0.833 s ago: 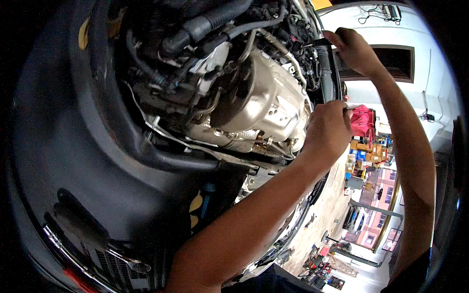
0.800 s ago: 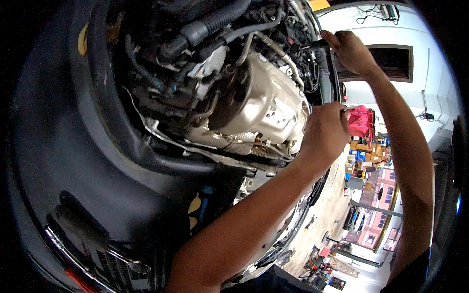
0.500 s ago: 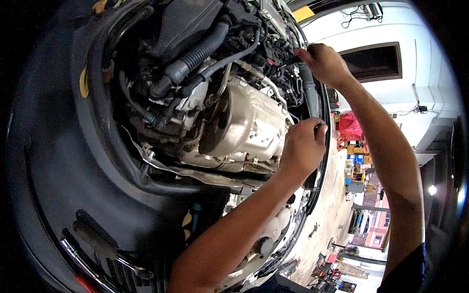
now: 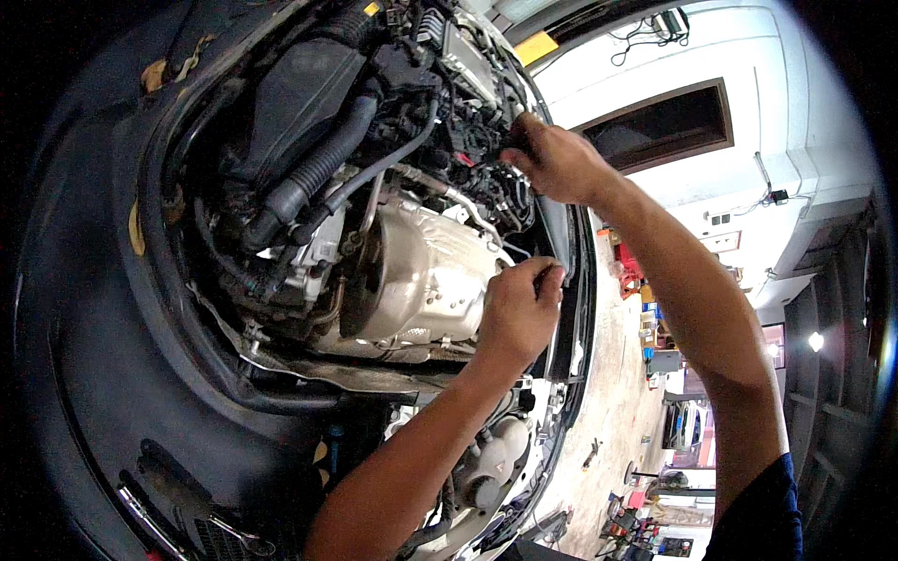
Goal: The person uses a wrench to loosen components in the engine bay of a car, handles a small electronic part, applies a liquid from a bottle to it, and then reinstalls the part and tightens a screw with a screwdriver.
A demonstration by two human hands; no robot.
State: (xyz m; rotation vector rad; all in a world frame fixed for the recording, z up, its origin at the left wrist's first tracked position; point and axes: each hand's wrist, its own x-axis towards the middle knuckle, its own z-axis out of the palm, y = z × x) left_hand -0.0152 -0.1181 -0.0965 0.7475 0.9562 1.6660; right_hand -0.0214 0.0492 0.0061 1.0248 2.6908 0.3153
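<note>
Left hand (image 4: 520, 313): curled just beside the right end of the shield (image 4: 440, 276), thumb uppermost; the fingers bend inward, but whether they grip anything I cannot tell.
Right hand (image 4: 561, 165): farther up the bay's edge, wrist bent, thumb toward the wiring (image 4: 477, 154); its fingertips are dark and partly hidden, so what they grasp, if anything, is unclear.
Dark tube (image 4: 556, 222): lies between the two hands, near the right wrist; best used as a guide line, not leaned on.
Shield: bright metal, left of the left hand; its edges may be sharp, so knuckles are better kept off it.
Wiring: close to the right thumb; a light fingertip touch seems wiser than a hard pull.
Grip: even, gentle pressure from both hands should suit this tight spot.
Hose (image 4: 327, 168): ribbed, black, well apart from both hands; worth leaving alone.
Chrome tool (image 4: 148, 519): rests on the dark bodywork at lower left, away from the elbows.
</note>
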